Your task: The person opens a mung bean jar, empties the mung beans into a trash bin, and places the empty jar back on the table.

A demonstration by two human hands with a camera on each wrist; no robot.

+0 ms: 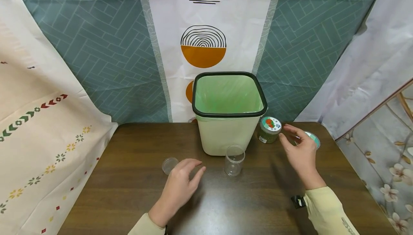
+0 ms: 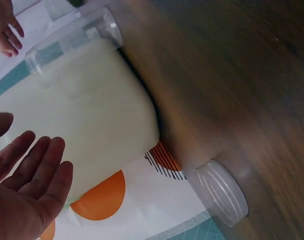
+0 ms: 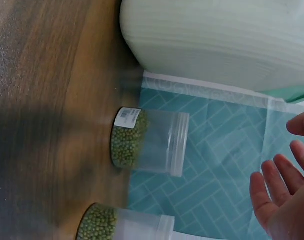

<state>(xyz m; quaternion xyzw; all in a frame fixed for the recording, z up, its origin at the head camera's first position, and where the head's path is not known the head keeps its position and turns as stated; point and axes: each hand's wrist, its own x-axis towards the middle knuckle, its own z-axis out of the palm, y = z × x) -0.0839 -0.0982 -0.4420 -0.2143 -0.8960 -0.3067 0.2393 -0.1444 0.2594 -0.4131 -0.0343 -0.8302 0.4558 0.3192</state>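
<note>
My left hand hovers over the table with loosely bent fingers and thumb apart, holding nothing. Beside it on the left lies a clear round lid, also visible in the left wrist view as a lid. To its right stands an uncapped clear plastic jar. My right hand is raised at the right, fingers spread and holding nothing. Just left of it is a jar of green beans with a printed lid. A second bean jar is partly hidden behind that hand; the right wrist view shows its beans.
A pale green bin with a black rim stands at the back centre, directly behind the clear jar. The brown wooden table ends at a patterned cloth backdrop. Fabric hangs along both sides.
</note>
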